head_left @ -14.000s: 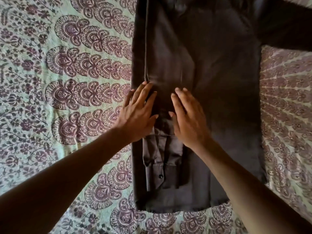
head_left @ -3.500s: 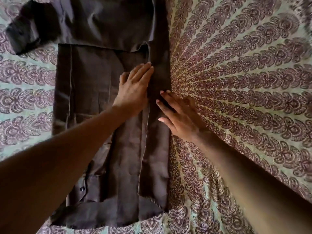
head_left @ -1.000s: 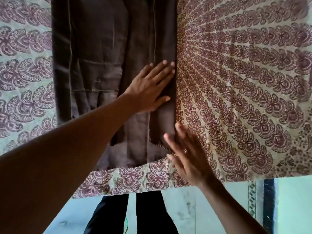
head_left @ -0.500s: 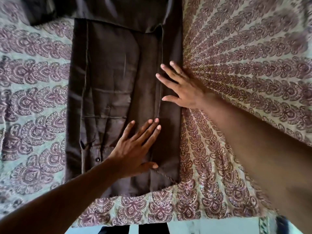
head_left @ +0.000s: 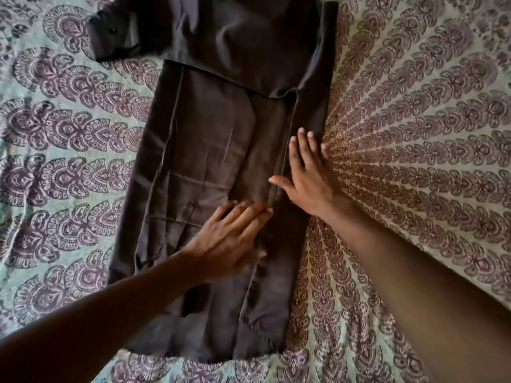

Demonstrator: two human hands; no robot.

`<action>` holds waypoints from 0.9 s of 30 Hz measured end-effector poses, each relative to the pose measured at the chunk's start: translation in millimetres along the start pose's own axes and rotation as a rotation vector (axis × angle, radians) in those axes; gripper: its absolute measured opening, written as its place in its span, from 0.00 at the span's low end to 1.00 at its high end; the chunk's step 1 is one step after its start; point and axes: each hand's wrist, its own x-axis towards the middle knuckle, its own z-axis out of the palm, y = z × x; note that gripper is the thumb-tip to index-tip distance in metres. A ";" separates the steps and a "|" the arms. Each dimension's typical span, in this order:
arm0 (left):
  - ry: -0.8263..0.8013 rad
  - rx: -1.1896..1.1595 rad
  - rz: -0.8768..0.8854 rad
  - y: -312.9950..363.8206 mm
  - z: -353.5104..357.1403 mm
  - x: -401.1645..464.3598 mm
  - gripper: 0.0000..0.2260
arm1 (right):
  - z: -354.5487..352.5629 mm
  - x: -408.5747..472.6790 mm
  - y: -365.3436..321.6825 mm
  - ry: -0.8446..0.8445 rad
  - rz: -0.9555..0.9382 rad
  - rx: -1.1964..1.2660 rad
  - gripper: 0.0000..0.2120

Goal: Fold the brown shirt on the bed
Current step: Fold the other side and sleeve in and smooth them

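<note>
Shirt: The brown shirt (head_left: 221, 161) lies flat on the bed (head_left: 414, 120), in the middle of the picture. It is a long, thin strip that runs from 12 o'clock down to 6 o'clock.
Sides: Both long sides look folded in toward the middle.
Sleeve: One sleeve (head_left: 116, 34) pokes out at about 11 o'clock, with its cuff on the bed cover.
Left hand: The left hand (head_left: 229, 239) lies flat on the lower part of the shirt, at about 6 o'clock from the middle. Its fingers (head_left: 249, 214) are straight and close together. They press the cloth and hold nothing.
Right hand: The right hand (head_left: 309, 178) lies flat on the right edge of the shirt, at about 3 o'clock. Its fingers (head_left: 304, 145) are straight and a little apart. They press the fold and grip nothing.
Done: The side folds look made, and the hands seem to be smoothing them.
Left to do: The sleeve at 11 o'clock probably has to be tucked in. Then the long strip likely has to be folded from bottom to top.
Bed cover: It is pale green with purple patterns.
</note>
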 end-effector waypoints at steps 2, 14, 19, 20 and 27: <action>0.088 -0.015 -0.087 -27.2 -6.7 31.0 0.27 | 0.0 11.6 -2.6 0.031 -0.186 0.018 0.43; 0.241 -0.125 -1.083 -228.6 -82.3 149.7 0.23 | -26.2 136.5 -9.5 0.228 0.083 0.045 0.32; 0.196 -0.056 -1.193 -292.9 -100.5 140.1 0.27 | -13.5 152.4 -28.7 0.223 0.203 0.088 0.30; 0.213 -0.011 -1.181 -300.7 -104.0 138.3 0.28 | -9.8 151.0 -30.1 0.241 0.217 0.088 0.30; 0.293 -0.126 -1.338 -365.9 -120.5 130.2 0.43 | -1.7 149.1 -34.2 0.336 0.234 0.079 0.27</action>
